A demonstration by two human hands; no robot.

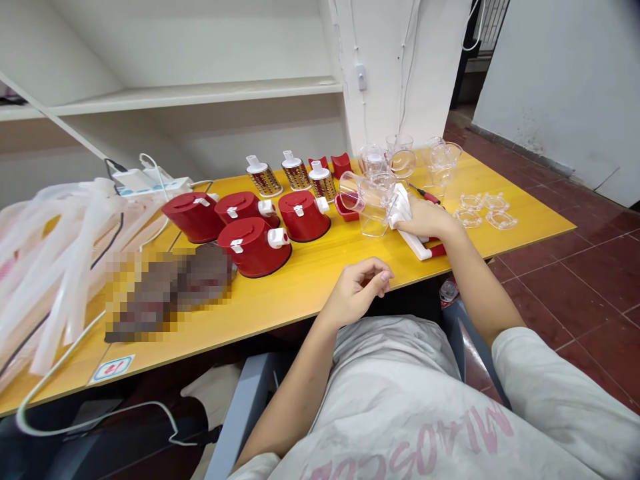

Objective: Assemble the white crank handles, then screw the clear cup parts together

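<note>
My right hand (427, 217) reaches over the table, its fingers around a white plastic part (400, 205); its full shape is hidden by the hand. Under the wrist lies a white crank arm (417, 248) with a red handle (438, 250). Clear plastic hoppers (376, 193) stand beside that hand, and a red-handled screwdriver (426, 195) lies just beyond it. My left hand (357, 290) hovers at the table's front edge with fingers loosely curled and nothing visible in it. Several red housings (303, 217) with white fittings stand to its left, drum graters (264, 177) behind them.
Clear rings (485, 203) lie at the right of the yellow table (530, 217). Long translucent plastic strips (70, 267), a power strip (155, 187) and cables cover the left. A blurred dark object (170, 287) lies near the front. White shelving (200, 93) stands behind.
</note>
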